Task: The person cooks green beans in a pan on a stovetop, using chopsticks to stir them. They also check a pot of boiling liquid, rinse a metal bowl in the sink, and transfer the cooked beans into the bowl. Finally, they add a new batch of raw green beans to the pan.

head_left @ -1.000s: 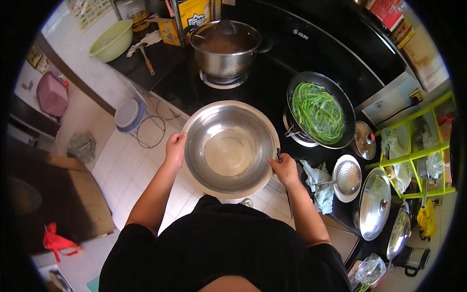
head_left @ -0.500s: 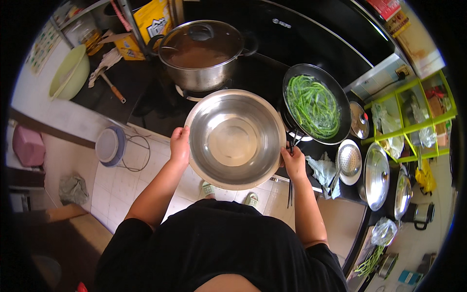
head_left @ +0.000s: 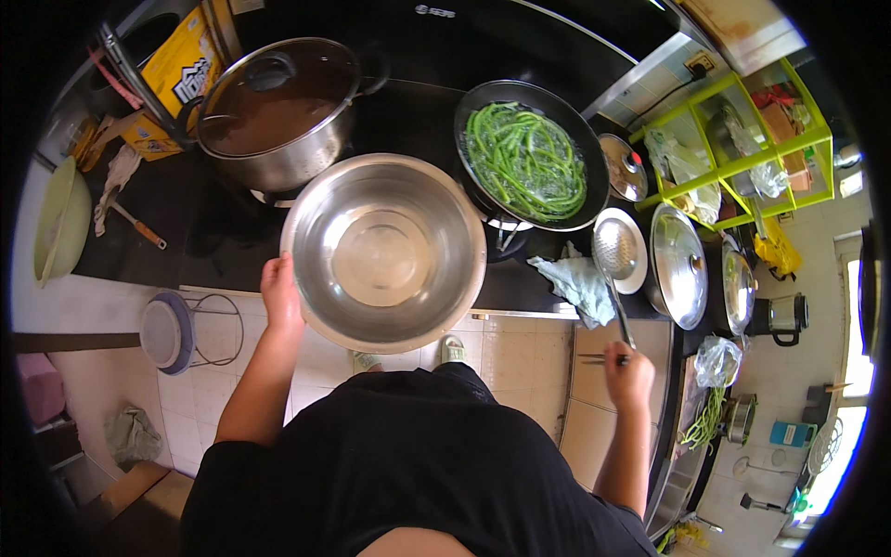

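"How much room is there around that metal bowl [head_left: 382, 265]?"

"On its left, the left hand [head_left: 282, 290] has the rim clamped, thumb up by the edge, though the fingertips underneath are hidden. The bowl spreads out to the right of those fingers, its far rim overlapping the dark counter [head_left: 509, 280]. Ahead of them is the steel pot [head_left: 311, 160]; I can't tell whether pot and bowl touch."

"And the other side?"

"More open. A wide gap lies between the bowl's right rim and the right hand [head_left: 630, 373], with tiled floor [head_left: 520, 367] showing below the counter's edge. Ahead and left of the right fingers sits the black pan [head_left: 595, 158] of green beans [head_left: 527, 160]. Nearer, just past those fingers, a pale cloth [head_left: 583, 290] droops over the edge beside a white plate [head_left: 637, 269]."

"What are the right fingers doing?"

"They're curled closed on the handle end of a skimmer [head_left: 613, 252], its bowl over the plate. Thin dark sticks [head_left: 592, 358] poke out leftward from the fist."

"And the arms?"

"The left is bent, its hand upright against the rim; the right reaches forward and outward, knuckles up."
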Tool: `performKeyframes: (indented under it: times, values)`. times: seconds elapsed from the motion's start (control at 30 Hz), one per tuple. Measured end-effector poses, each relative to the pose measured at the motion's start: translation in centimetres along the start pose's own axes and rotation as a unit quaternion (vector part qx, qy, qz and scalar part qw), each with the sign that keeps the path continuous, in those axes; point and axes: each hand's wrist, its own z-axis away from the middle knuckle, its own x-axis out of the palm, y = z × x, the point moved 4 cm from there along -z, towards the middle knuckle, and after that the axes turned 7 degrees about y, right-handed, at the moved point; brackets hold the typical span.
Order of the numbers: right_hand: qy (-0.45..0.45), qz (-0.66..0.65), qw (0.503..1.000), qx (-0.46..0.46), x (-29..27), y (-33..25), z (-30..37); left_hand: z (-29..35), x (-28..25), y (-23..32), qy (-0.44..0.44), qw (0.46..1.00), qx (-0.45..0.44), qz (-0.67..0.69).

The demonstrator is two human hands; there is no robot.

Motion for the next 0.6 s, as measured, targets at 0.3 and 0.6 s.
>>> performKeyframes:
  times: [0.3, 0.6]
  values:
    - [0.023, -0.159, 0.986, 0.045, -1.5, 8.5, -1.5, 1.3, -0.7, 1.2, 0.054, 0.998, 0.011, 0.030]
    - [0.038, -0.188, 0.976, -0.101, -3.4, 8.3, -1.6, 4.4, 0.0, -1.2, 0.117, 0.992, 0.050, -0.006]
